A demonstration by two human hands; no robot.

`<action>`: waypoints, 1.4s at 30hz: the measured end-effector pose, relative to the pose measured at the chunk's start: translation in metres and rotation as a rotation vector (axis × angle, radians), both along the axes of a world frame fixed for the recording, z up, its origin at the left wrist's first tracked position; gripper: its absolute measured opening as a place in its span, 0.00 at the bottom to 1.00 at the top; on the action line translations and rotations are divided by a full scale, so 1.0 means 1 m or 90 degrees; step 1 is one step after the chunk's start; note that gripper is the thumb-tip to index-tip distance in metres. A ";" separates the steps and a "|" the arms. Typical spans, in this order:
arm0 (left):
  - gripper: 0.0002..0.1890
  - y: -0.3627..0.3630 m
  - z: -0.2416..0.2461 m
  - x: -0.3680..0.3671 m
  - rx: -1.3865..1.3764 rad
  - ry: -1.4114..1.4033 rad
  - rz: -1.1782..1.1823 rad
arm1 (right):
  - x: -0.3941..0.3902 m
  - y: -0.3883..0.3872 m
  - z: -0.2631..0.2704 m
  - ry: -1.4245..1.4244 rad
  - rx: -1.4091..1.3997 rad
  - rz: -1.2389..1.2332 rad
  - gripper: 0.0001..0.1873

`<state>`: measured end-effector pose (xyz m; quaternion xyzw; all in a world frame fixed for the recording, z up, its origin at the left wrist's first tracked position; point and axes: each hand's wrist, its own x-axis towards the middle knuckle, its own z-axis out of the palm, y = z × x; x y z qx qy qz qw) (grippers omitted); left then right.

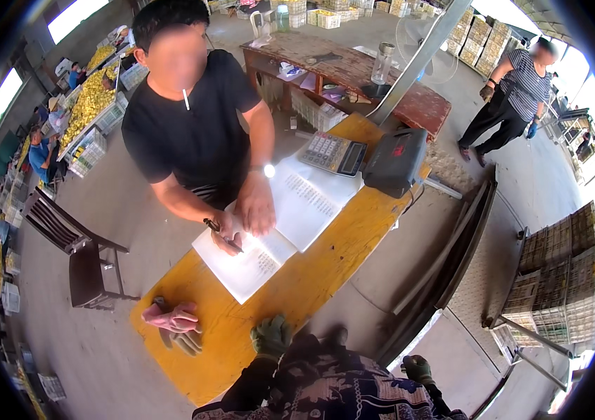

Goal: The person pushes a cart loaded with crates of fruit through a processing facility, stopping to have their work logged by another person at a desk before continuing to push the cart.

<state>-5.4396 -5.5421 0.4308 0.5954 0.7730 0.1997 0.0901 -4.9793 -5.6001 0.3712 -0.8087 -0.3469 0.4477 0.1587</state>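
My left hand, in a dark green glove, rests on the near edge of a yellow wooden table. Its fingers look bent, and their undersides are hidden. Off to the right, by my side, is my gloved right hand, apart from the table; its fingers curl inward and the palm does not show. Across the table a person in a black T-shirt holds a pen over an open notebook with handwritten columns. Left of my left hand lies a pair of pink and grey work gloves.
A calculator and a dark case sit at the table's far end. Behind is a worn red desk. A chair stands left. On the right, a platform scale adjoins stacked crates. Another person stands beyond.
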 end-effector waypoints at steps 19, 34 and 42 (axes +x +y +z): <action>0.17 -0.001 0.010 -0.005 0.055 -0.080 -0.041 | -0.035 -0.050 0.058 0.025 -0.047 -0.090 0.17; 0.19 0.001 0.017 -0.009 -0.008 -0.084 -0.075 | -0.049 -0.071 0.054 0.013 -0.026 -0.122 0.16; 0.18 0.000 0.016 -0.009 0.003 -0.081 -0.083 | -0.064 -0.068 0.063 0.090 0.016 -0.161 0.12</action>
